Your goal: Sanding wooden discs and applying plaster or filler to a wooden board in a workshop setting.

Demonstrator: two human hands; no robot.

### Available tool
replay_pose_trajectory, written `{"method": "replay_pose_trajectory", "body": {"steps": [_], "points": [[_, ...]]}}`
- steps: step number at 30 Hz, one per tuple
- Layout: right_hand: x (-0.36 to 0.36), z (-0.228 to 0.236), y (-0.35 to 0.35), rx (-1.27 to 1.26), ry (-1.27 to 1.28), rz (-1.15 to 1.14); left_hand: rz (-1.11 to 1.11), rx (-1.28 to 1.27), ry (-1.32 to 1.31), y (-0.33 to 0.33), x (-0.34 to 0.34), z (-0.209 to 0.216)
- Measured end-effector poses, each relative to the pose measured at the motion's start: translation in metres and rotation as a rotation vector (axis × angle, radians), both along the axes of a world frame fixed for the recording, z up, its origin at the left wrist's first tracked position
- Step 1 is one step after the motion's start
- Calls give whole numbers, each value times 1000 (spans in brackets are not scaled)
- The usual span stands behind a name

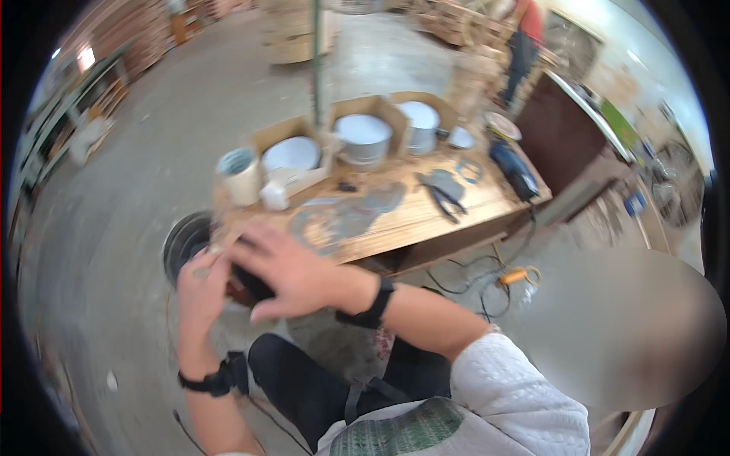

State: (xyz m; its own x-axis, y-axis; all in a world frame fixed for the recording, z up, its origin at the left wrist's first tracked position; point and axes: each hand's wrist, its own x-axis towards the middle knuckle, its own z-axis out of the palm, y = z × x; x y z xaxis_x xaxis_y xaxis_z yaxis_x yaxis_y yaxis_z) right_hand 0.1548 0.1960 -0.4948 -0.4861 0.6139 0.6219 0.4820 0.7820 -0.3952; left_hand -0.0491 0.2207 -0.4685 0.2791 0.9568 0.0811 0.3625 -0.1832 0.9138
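Observation:
My left hand [201, 292] is raised at the table's near left corner. Its fingers are drawn together, and motion blur hides what they pinch; a small pale round spot shows on it. Close beside it, my right hand [293, 270] is spread, thumb apart, its fingertips near the left hand's fingers. A dark object [255, 285] shows between and below the two hands; I cannot make out what it is. Just past the left hand stands a dark round bucket [176, 237], partly hidden. Ahead is the wooden table [403, 228], marked with grey patches.
Along the table's back stand open cardboard boxes [308, 181] holding stacks of white discs [363, 129]. A pale roll [241, 178], a white bottle [274, 196], pliers [445, 199] and a blue power tool [514, 169] share the tabletop. Cables [494, 281] lie on the floor. Another person [523, 45] stands far back.

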Motion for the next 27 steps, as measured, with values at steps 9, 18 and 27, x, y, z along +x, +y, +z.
{"method": "replay_pose_trajectory", "body": {"steps": [9,18,27], "points": [[-17,-21,5,-313,138,-342,64,73,110,8,4,-25],[1,-25,-4,67,-49,-205,36,9,21,6,4,-21],[-13,-34,-3,-201,160,-272,85,72,171,-5,16,-11]]}}
